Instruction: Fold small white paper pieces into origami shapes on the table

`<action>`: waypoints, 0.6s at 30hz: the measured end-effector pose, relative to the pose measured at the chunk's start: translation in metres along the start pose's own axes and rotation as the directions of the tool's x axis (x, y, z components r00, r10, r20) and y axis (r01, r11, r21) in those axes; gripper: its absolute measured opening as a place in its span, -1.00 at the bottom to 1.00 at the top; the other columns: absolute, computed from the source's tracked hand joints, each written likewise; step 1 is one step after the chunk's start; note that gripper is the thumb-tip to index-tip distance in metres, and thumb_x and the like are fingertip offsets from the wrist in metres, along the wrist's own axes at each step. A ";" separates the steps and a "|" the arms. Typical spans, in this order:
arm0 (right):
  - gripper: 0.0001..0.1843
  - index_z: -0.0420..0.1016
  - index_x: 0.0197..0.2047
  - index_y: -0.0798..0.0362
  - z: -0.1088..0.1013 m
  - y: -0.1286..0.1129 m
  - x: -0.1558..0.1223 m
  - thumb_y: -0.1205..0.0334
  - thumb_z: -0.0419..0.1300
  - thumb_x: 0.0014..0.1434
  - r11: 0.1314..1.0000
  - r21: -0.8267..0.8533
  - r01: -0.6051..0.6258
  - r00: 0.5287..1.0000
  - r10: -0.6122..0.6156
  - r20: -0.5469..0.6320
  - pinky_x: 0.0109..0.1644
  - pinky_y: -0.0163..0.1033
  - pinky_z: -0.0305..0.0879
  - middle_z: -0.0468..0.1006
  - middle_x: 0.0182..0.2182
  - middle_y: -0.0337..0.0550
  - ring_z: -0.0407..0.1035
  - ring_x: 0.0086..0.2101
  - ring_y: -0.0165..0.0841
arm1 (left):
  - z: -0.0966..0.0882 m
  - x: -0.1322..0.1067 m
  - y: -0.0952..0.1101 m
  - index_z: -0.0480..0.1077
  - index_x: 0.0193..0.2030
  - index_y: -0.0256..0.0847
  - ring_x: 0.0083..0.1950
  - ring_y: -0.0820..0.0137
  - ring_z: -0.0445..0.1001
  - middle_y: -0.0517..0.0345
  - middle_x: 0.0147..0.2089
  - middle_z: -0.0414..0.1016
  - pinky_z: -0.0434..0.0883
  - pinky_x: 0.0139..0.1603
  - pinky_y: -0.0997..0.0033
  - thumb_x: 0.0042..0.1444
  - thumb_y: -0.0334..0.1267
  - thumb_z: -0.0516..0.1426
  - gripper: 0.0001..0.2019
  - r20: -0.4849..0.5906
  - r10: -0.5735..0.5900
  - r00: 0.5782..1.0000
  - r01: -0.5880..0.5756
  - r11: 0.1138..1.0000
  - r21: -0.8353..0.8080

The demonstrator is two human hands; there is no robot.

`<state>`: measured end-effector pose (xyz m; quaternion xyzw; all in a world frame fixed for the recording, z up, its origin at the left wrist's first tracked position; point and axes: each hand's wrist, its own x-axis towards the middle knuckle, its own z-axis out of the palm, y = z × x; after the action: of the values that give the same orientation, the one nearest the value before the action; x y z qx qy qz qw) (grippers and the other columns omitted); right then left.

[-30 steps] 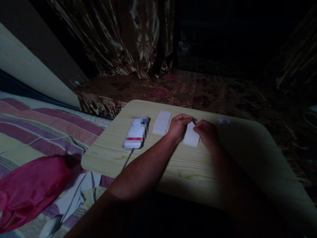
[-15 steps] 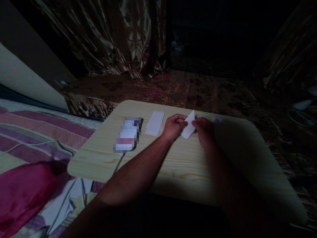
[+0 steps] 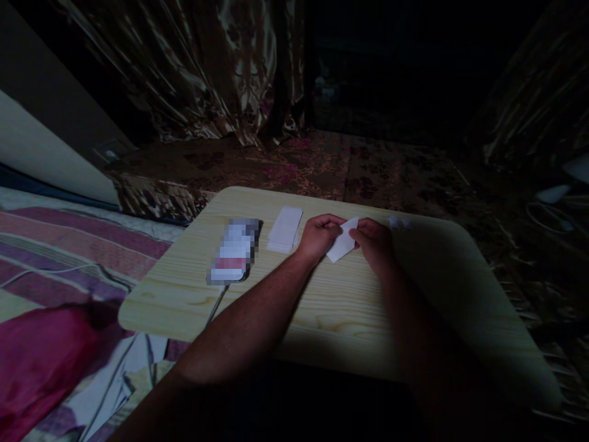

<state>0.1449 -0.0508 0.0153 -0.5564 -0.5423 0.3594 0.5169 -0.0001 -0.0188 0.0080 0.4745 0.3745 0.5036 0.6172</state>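
A small white piece of paper (image 3: 342, 244), with slanted edges as if folded, is held above the table between both hands. My left hand (image 3: 319, 236) pinches its left side, thumb on top. From the right, my right hand (image 3: 375, 240) grips the other edge between thumb and fingers. Left of my left hand lies a stack of white paper strips (image 3: 285, 228). Just beyond my right hand sit a couple of small white folded pieces (image 3: 399, 222). The fingers behind the paper are hidden.
A light wooden table (image 3: 179, 301) with rounded corners carries everything. On its left lies a blurred-out phone (image 3: 234, 250) with a cable (image 3: 215, 306). Beside the table are a striped bedspread (image 3: 41, 245) and a pink cloth or bag (image 3: 46, 362). Patterned curtains (image 3: 248, 67) hang behind.
The paper's raised tip has come down, and the sheet now lies lower and flatter between my hands. My right fingers have closed in further over its far edge. The view has shifted slightly.
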 end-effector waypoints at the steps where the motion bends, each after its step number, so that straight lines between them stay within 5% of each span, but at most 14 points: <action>1: -0.82 0.45 -0.39 0.06 0.000 -0.001 -0.001 0.12 0.21 -0.03 1.000 0.013 0.006 1.000 -0.006 0.002 -0.53 -0.33 0.21 0.48 -0.63 -0.29 0.33 -0.60 -0.41 | 0.000 0.000 0.000 0.55 -0.34 -0.26 -0.58 0.53 0.29 0.27 -0.56 0.40 0.17 -0.56 0.50 -0.20 -0.36 0.22 -0.79 0.008 -0.002 1.000 0.002 1.000 -0.022; 18: -0.86 0.54 -0.41 0.06 0.001 0.011 0.003 0.26 0.24 -0.12 0.938 0.345 -0.030 0.999 0.022 0.029 -0.53 -0.34 0.24 0.45 -0.59 -0.29 0.32 -0.55 -0.43 | 0.001 -0.002 0.002 0.47 -0.43 -0.25 -0.56 0.47 0.37 0.21 -0.53 0.48 0.22 -0.53 0.47 -0.20 -0.36 0.24 -0.89 0.041 -0.009 0.999 0.014 0.992 -0.127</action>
<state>0.1473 -0.0461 0.0050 -0.4597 -0.4697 0.4626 0.5950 0.0003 -0.0208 0.0099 0.4422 0.3318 0.5133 0.6565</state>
